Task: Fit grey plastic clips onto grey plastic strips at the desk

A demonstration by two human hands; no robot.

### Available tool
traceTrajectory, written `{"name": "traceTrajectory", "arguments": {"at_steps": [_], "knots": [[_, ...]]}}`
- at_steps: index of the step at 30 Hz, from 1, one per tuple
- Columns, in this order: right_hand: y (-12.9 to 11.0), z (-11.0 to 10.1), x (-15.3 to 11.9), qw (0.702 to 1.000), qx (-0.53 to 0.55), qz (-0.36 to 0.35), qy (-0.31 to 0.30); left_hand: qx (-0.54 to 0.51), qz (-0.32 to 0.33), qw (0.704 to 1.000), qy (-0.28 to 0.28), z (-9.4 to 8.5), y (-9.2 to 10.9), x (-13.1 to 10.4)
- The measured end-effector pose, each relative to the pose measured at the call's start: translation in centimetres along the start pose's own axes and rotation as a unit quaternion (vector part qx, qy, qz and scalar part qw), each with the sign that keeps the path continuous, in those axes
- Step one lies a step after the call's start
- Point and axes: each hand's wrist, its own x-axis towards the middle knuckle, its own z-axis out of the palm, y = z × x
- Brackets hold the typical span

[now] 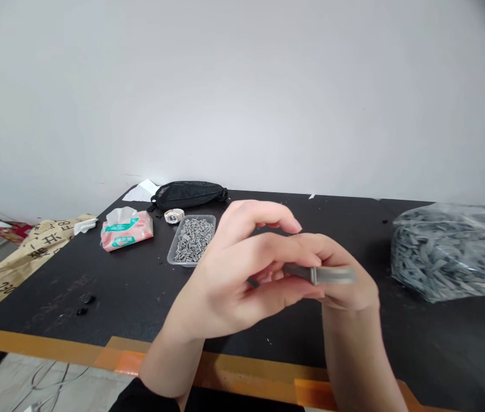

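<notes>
both hands are handling a grey strip (334, 276), and the next move seems to call for a steady pinch. the left hand (229, 274) is nearly closed, its thumb and fingers holding the strip, which sticks out toward the right hand (349, 289). that one is partly hidden; i cannot tell its grip. all are above the counter (114, 286).

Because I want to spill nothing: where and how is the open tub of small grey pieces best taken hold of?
I would take the clear tub by both long side walls, just under the rim, from above: it stands flat and open, holding many small pieces, so keep it level.
</notes>
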Motion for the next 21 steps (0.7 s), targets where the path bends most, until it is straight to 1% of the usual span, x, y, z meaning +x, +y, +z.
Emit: {"name": "traceTrajectory", "arguments": {"at_steps": [1, 3, 8, 13, 16, 18, 19, 21], "knots": [[0.2, 0.1, 0.1, 1.000, 0.007, -0.004, -0.004, -0.005, 0.008, 1.000, -0.002, 0.0, 0.0, 0.1], [0.4, 0.3, 0.1, 1.000, 0.020, -0.008, 0.013, -0.019, 0.013, 1.000, -0.008, 0.0, 0.0, 0.1], [0.4, 0.1, 0.0, 0.999, 0.033, 0.006, 0.041, -0.041, -0.011, 0.999, -0.016, -0.3, 0.0, 0.1], [0.5, -0.1, 0.0, 0.998, 0.022, 0.014, 0.062, -0.042, -0.017, 0.999, -0.021, -0.7, -0.1, 0.2], [0.2, 0.1, -0.1, 0.997, 0.011, 0.019, 0.077, -0.022, -0.022, 0.999, -0.026, -0.7, -0.1, 0.2], [-0.2, 0.0, -0.3, 0.994, -0.020, 0.008, 0.103, 0.007, -0.027, 0.999, -0.015, -0.5, 0.0, 0.0], [-0.4, -0.1, -0.5, 0.992, -0.043, 0.000, 0.121, 0.024, -0.033, 0.999, -0.005, -0.4, 0.1, -0.1], [-0.8, -0.3, -1.0, 0.986, -0.077, -0.044, 0.140, 0.059, -0.048, 0.997, 0.015, -0.3, 0.3, -0.4]]}}
